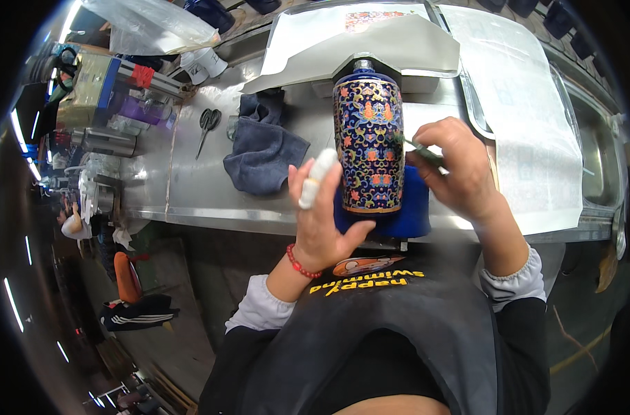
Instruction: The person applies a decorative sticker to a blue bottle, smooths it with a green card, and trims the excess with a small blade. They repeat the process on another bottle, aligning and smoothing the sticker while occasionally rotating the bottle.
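We see a tall vase (368, 142), dark blue and covered in a dense pattern of orange flowers and gold scrolls, lying on a blue cushion (412, 207) at the near edge of a metal workbench (190, 180). Its narrow neck points away from us.

Our left hand (323, 218) is spread open against the vase's left flank, palm toward it, thumb stretched under the lower end near the cushion. The fingers (317, 178) stand up loosely rather than curl; one of them wears a white wrap. We cannot tell whether the fingertips press on the vase or only rest beside it. A red bead bracelet (299, 264) circles that wrist.

Our right hand (460, 169) sits just right of the vase, its fingers pinched closed around a thin dark tool (417, 146), whose tip reaches left to the vase's side, about halfway along the body.

Beyond the left fingers, a crumpled dark grey cloth (263, 149) lies on the bench, and farther left of it a pair of scissors (208, 128). Past the vase's neck a sheet of white paper (370, 41) is draped over a low box. Right of the right-hand fingers a pale printed sheet (529, 131) covers a metal tray.
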Demonstrator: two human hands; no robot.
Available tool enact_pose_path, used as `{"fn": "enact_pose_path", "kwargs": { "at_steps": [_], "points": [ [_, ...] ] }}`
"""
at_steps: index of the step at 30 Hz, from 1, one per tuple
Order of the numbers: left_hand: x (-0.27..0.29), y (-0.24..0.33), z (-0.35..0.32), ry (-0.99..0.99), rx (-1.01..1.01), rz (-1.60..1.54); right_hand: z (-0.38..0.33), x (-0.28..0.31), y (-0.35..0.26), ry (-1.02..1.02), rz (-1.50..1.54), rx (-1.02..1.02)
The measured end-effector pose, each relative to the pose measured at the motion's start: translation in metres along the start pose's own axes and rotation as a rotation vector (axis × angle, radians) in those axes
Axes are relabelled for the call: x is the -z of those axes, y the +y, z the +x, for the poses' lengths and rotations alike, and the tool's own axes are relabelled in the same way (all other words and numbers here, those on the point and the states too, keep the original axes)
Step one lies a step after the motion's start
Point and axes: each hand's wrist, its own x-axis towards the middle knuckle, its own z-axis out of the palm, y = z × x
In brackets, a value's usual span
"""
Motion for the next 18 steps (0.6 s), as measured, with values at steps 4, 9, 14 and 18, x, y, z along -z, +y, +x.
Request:
{"fn": "enact_pose_path", "kwargs": {
  "at_steps": [4, 9, 14, 18],
  "points": [
    [-0.004, -0.015, 0.003, -0.042, 0.037, 0.134, 0.019, 0.010, -0.024, -0.236, 0.095, 0.246],
    [0.005, -0.017, 0.007, -0.098, -0.015, 0.250, 0.035, 0.009, -0.019, 0.098, 0.045, 0.034],
    [0.008, -0.006, 0.004, -0.021, -0.086, 0.171, -0.024, 0.008, -0.020, -0.189, 0.315, 0.010],
    [0.009, -0.003, -0.001, -0.067, -0.223, 0.237, -0.063, 0.007, -0.010, 0.061, 0.319, -0.309]
  ]
}}
